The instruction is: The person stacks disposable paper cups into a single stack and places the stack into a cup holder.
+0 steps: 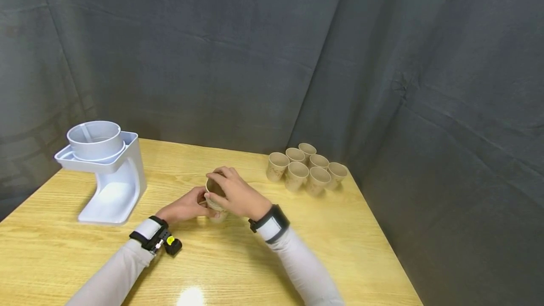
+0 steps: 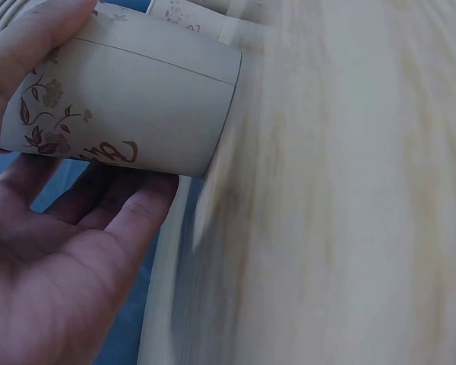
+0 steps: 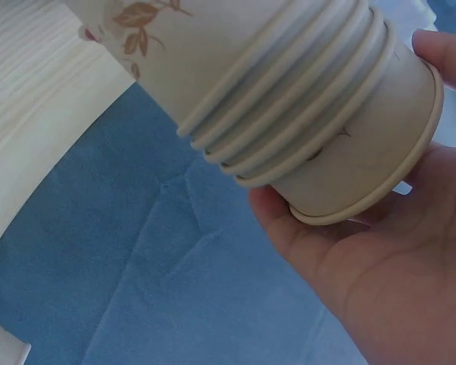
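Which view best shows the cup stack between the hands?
The right wrist view: the stack fills much of it, its layered rims clear. The left wrist view shows mainly its printed lower wall; the head view shows it small, partly hidden by the left hand and right hand.

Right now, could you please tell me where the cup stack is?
In the head view, the cup stack is left of the separate cups, held between the left hand and right hand.

Lettering: brown script [image 2: 115, 153] was seen on the held cup [image 2: 156, 95], cut by its curve | Reading: no word could be read
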`<state>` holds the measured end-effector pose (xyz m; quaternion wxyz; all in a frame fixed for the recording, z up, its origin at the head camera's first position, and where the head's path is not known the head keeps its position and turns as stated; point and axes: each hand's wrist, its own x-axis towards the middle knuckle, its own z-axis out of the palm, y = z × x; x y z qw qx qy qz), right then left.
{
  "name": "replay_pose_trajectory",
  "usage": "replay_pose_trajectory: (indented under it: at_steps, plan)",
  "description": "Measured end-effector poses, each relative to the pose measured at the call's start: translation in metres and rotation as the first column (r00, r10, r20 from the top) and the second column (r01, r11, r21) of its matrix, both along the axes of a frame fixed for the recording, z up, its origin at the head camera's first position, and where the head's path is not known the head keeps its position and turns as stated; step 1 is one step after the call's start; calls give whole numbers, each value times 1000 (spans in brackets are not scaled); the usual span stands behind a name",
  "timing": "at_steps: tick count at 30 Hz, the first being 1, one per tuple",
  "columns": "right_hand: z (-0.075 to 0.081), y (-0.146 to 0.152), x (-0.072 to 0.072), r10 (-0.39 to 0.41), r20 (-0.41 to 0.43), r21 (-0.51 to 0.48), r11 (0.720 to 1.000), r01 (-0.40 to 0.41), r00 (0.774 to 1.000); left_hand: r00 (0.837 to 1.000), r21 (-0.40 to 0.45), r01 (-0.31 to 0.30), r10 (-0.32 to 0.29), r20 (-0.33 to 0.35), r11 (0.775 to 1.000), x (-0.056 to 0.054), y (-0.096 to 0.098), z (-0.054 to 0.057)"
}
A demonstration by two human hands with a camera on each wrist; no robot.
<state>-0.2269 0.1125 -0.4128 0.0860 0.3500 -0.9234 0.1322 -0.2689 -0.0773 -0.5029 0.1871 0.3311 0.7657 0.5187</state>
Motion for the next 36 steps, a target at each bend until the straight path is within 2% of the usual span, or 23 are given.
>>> replay_pose_trajectory:
  at_steps: [12,18,23,29,33,36]
  plan:
    - [-4,0,-1,4,38,11,1000,-5,999,1000,7,11,-11,11,1000,-1,0,1]
    - [-10,1,-6,24,39,1,1000,-24,999,1000,10,18,-19,2,1000,0,1,2]
    - [-14,1,-10,42,92,-36,999,-39,995,1000,8,18,-18,-9,1000,0,1,2]
    - [-15,2,-12,50,171,-78,996,-37,984,1000,10,11,-11,16,1000,-1,1,0]
    - [-12,6,-18,86,241,-158,986,-48,967,1000,18,6,-6,12,1000,-1,1,0]
    - [-13,12,-26,136,303,-292,955,-44,943,1000,33,13,-13,11,999,-1,-1,-1]
